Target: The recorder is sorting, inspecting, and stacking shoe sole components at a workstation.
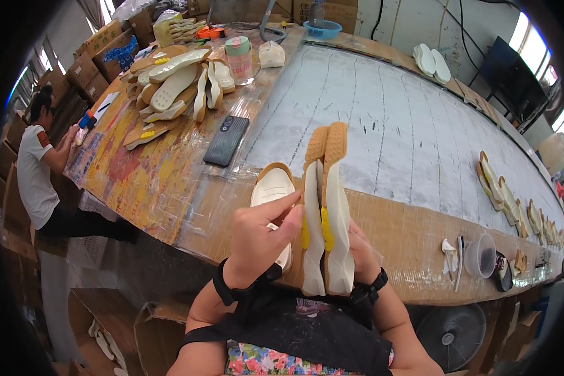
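Observation:
Two shoe soles (336, 213), white-sided with tan treads and yellow patches, stand upright and pressed together in front of me. My right hand (362, 254) grips them from the right, its fingers mostly hidden behind them. On the left, my left hand (263, 232) is closed in a pinch, thumb and index fingertip at the edge of the left sole. Whether anything small sits in that pinch is hidden. Partly behind my left hand, another sole (273, 182) lies on the cardboard-covered table edge (395, 235), its white inside facing up.
A heap of soles (172, 84) lies at the far left, near a phone (227, 141) and a pink jar (239, 61). Soles (511, 200) line the right side. A clear plastic cup (480, 255) stands near the front edge. A person (37, 169) sits at left.

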{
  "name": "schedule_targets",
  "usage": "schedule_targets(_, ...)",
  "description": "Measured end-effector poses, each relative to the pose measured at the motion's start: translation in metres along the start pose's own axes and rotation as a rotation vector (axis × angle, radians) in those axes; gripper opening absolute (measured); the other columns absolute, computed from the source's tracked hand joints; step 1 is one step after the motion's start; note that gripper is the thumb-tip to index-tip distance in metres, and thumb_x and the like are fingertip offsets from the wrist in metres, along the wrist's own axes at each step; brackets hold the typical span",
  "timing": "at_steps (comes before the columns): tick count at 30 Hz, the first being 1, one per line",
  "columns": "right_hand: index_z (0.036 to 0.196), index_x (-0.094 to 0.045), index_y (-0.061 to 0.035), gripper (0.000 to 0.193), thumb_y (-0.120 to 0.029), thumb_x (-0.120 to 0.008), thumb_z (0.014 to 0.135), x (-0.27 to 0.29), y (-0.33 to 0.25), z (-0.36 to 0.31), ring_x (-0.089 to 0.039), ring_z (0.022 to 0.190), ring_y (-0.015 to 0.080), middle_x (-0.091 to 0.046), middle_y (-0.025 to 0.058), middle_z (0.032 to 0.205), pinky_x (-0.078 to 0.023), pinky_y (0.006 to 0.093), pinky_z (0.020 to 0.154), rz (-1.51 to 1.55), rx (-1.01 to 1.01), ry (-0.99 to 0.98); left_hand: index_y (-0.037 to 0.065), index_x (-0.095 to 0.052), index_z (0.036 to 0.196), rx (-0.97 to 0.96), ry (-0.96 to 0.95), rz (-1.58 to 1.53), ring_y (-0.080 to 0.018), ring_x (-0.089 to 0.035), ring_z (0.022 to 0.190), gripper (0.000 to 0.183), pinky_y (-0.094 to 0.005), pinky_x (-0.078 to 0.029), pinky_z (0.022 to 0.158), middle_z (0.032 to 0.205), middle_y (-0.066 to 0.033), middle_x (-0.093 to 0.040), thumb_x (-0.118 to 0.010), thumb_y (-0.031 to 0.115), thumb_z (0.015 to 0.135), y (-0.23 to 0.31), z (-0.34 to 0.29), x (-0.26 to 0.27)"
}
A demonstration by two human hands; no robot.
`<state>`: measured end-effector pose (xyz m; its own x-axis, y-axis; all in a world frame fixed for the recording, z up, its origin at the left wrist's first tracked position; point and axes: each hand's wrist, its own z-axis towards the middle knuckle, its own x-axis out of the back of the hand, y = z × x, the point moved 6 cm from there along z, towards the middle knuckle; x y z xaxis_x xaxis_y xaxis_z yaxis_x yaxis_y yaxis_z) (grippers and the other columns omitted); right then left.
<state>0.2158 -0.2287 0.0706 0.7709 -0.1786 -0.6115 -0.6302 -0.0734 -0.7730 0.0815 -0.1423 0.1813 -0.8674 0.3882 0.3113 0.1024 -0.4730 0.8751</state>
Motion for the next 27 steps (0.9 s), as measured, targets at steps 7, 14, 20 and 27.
schedule_targets(7, 0.125, -0.037, -0.0003, 0.037, -0.014, -0.041, 0.090, -0.023, -0.016, 0.013, -0.055, 0.099, 0.0173, -0.051, 0.0104, 0.116, -0.046, 0.0286, 0.084, 0.211, -0.174, -0.100, 0.000, -0.059, 0.104, 0.356, 0.090, -0.497, -0.0122, -0.056, 0.089, 0.024, -0.0250, -0.043, 0.076, 0.098, -0.0091, -0.062, -0.048, 0.015, 0.088, -0.072, -0.012, 0.018)
schedule_targets(14, 0.131, -0.025, 0.0026, 0.049, -0.010, -0.044, 0.087, -0.053, 0.020, 0.036, -0.043, 0.115, 0.0185, -0.041, 0.0150, 0.125, -0.037, 0.0275, 0.093, -0.257, -0.085, -0.077, 0.001, -0.033, 0.129, 0.534, 0.052, -0.924, -0.0140, -0.052, 0.101, 0.050, -0.0276, -0.038, 0.090, 0.121, -0.0111, -0.047, -0.035, 0.036, 0.092, -0.134, -0.053, 0.007)
schedule_targets(20, 0.132, -0.020, 0.0025, 0.060, -0.021, -0.052, 0.087, -0.019, 0.050, 0.045, -0.037, 0.119, 0.0240, -0.033, 0.0184, 0.132, -0.035, 0.0329, 0.093, -0.430, -0.065, 0.091, 0.004, -0.032, 0.126, 0.660, 0.006, -1.031, -0.0156, -0.051, 0.102, 0.046, -0.0283, -0.042, 0.087, 0.115, -0.0103, -0.049, -0.037, 0.033, 0.092, -0.144, -0.068, 0.004)
schedule_targets(27, 0.126, -0.030, 0.0004, 0.054, -0.024, -0.056, 0.085, -0.036, 0.070, 0.062, -0.052, 0.098, 0.0142, -0.045, 0.0099, 0.121, -0.042, 0.0279, 0.084, -0.339, -0.145, -0.025, -0.001, -0.040, 0.123, 0.713, 0.110, -1.286, -0.0184, -0.055, 0.100, 0.055, -0.0304, -0.044, 0.087, 0.115, -0.0133, -0.053, -0.038, 0.043, 0.089, -0.154, -0.079, 0.015)
